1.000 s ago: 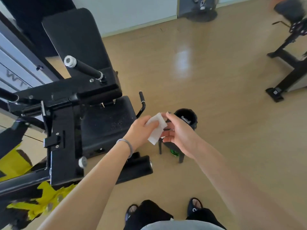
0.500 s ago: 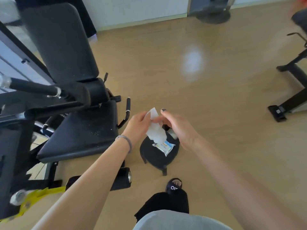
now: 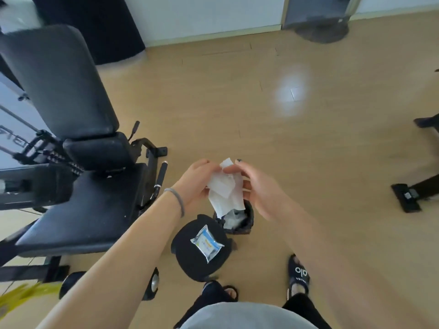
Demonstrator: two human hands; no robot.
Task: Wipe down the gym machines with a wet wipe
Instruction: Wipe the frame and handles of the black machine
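The floor [image 3: 297,143] is smooth, shiny wood. The seat [image 3: 78,210] is black padding. The packet [image 3: 206,244] is shiny plastic.

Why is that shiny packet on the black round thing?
Nothing looks broken or spilled. The wipe packet simply lies on a round black stool while the left hand and right hand unfold a wet wipe.

Gym machine [image 3: 71,186] sits off to the left, its backrest [image 3: 57,84] rising behind the seat. Both hands, left [image 3: 197,184] and right [image 3: 259,188], hold a wipe [image 3: 225,188] between them, right above a small bin [image 3: 240,222]. Just in front of the bin there's a stool [image 3: 190,260] with a wipe packet [image 3: 206,243] lying on it.
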